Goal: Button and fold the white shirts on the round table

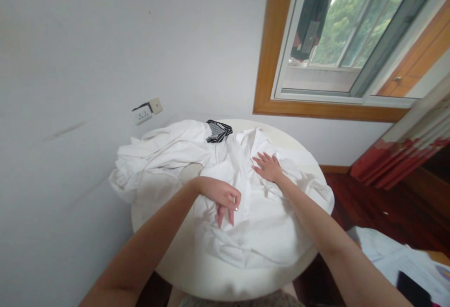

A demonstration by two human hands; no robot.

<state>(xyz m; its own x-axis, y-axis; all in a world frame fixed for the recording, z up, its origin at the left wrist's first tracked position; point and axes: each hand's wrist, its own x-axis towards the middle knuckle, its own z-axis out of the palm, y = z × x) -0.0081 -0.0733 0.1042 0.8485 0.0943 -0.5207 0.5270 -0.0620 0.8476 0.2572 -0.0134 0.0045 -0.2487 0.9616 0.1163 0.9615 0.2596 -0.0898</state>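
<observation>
A white shirt lies spread and wrinkled over a round white table, with a sleeve bunched toward the left edge. At its far end shows a black-and-white striped collar part. My left hand is bent at the wrist over the shirt's middle; two fingers point down apart onto the cloth, while another finger curls near the thumb. No fabric shows gripped in it. My right hand rests flat with spread fingers on the upper right part of the shirt.
A white wall with a socket stands behind the table. The wood-framed window is at the back right, beside a red and cream curtain. White cloth or papers and a dark flat object lie at the lower right.
</observation>
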